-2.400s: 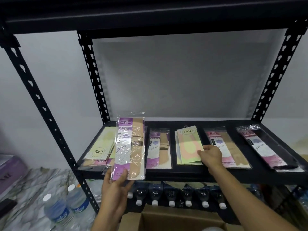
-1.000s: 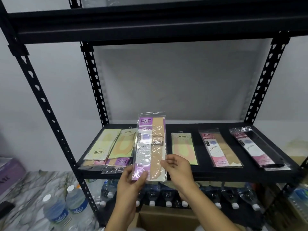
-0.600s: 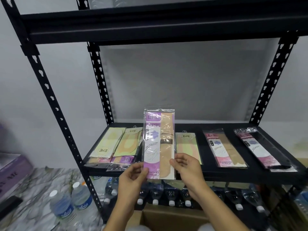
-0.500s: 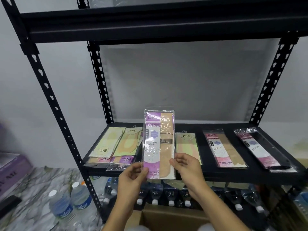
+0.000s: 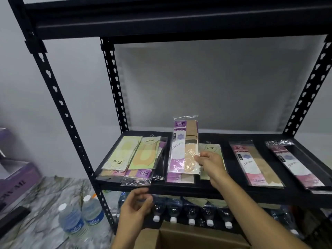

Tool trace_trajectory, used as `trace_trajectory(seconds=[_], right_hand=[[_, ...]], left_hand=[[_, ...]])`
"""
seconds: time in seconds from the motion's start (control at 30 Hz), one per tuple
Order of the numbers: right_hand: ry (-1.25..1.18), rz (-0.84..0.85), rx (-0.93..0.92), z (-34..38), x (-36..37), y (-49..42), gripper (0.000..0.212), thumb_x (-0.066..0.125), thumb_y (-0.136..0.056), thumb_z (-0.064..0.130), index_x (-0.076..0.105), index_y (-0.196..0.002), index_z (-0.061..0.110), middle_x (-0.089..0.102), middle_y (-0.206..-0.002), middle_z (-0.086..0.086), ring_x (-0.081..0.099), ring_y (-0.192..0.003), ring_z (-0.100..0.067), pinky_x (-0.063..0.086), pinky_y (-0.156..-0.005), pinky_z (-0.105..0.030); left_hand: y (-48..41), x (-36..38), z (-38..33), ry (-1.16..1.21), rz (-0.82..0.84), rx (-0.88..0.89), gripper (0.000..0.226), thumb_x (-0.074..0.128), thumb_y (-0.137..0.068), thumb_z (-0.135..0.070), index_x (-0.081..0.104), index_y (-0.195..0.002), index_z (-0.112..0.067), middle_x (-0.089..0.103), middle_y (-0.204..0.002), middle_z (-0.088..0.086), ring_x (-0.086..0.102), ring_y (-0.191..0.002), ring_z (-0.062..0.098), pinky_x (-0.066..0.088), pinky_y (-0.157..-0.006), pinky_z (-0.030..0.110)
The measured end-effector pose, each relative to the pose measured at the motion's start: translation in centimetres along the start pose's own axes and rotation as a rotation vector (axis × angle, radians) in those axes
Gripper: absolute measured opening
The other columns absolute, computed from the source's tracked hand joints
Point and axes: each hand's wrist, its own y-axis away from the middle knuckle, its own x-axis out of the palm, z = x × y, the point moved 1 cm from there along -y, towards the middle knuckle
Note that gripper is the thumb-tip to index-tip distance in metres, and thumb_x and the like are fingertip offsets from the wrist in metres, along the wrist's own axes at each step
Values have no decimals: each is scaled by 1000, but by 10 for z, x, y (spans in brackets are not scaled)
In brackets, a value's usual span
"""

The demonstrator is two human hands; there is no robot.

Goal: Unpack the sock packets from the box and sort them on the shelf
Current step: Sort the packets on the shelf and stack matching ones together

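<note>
My right hand (image 5: 210, 161) pinches the right edge of a purple-and-beige sock packet (image 5: 183, 146), tilted up over another purple packet (image 5: 177, 177) lying on the black shelf (image 5: 206, 192). My left hand (image 5: 136, 203) hangs below the shelf's front edge, fingers curled, holding nothing. To the left lies a heap of yellow-green and purple packets (image 5: 134, 157). A pale green packet (image 5: 211, 150) lies partly under my right hand. Further right lie a pink-and-beige packet (image 5: 255, 163) and a pink-and-black packet (image 5: 294, 164). The open cardboard box (image 5: 186, 238) stands at the bottom.
Black perforated uprights (image 5: 61, 103) frame the rack, with a higher shelf (image 5: 170, 20) overhead. Capped bottles (image 5: 191, 212) lie in a row under the shelf. Two water bottles (image 5: 80, 218) stand on the marble floor at left, beside a purple box (image 5: 14, 182).
My left hand has let go of the purple-and-beige packet and dropped below the shelf. My right hand alone has carried the packet forward over the shelf, onto the purple pile.
</note>
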Motion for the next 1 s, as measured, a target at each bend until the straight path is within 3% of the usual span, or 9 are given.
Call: trace_trajectory(seconds=[0.07, 0.23, 0.43, 0.57, 0.67, 0.83, 0.93, 1.0], right_hand=[[68, -14, 38, -1, 5, -16, 12, 65, -86, 3, 68, -98, 5, 70, -98, -10, 66, -82, -17, 50, -62, -22], [207, -41, 98, -17, 15, -36, 5, 68, -84, 5, 66, -88, 8, 63, -97, -5, 57, -96, -20, 44, -83, -29], [442, -85, 53, -26, 20, -36, 11, 70, -81, 11, 68, -86, 2, 64, -87, -7, 60, -86, -23, 45, -74, -27], [620, -96, 28, -26, 21, -35, 9, 69, -80, 12, 67, -79, 3, 67, -84, -10, 58, -75, -23, 44, -65, -25], [739, -77, -7, -25, 22, -33, 12, 68, -79, 11, 69, -87, 2, 69, -86, -12, 58, -72, -23, 47, -63, -26], [715, -84, -177, -25, 25, -25, 26, 68, -82, 13, 67, -107, 5, 65, -104, -11, 61, -82, -20, 44, -70, -22], [605, -41, -211, -21, 36, -17, 14, 66, -84, 13, 67, -98, 8, 64, -85, -3, 58, -75, -15, 42, -63, -20], [561, 0, -239, -17, 48, -12, 8, 65, -86, 14, 65, -93, 10, 60, -74, 4, 58, -70, -13, 43, -60, -20]], left_hand=[[-2, -11, 8, 2, -23, -16, 20, 70, -84, 1, 67, -101, -9, 67, -87, 16, 68, -75, 25, 55, -69, 38], [-1, -31, 15, -12, -72, -28, 19, 69, -83, 6, 67, -95, -8, 69, -74, 8, 64, -72, 28, 54, -70, 43], [-1, -39, 12, -35, -80, -34, 17, 68, -85, 4, 67, -97, -8, 67, -80, 10, 68, -64, 14, 54, -65, 34], [-7, -35, 9, -55, -91, -23, 15, 68, -88, -1, 67, -99, -11, 67, -85, 10, 68, -79, 27, 54, -68, 34], [-13, -31, 0, -83, -83, 8, 15, 69, -89, -7, 68, -101, -15, 68, -91, 7, 68, -89, 30, 58, -75, 40], [-24, -25, -18, -94, -83, 45, 12, 67, -90, -6, 66, -101, -13, 66, -90, 9, 66, -87, 28, 58, -73, 37], [-31, -26, -28, -113, -87, 49, 14, 67, -90, -8, 65, -103, -13, 67, -95, 11, 66, -88, 25, 58, -67, 30], [-40, -31, -35, -162, -106, 49, 15, 68, -90, -11, 65, -104, -17, 68, -97, 9, 67, -88, 24, 58, -71, 33]])
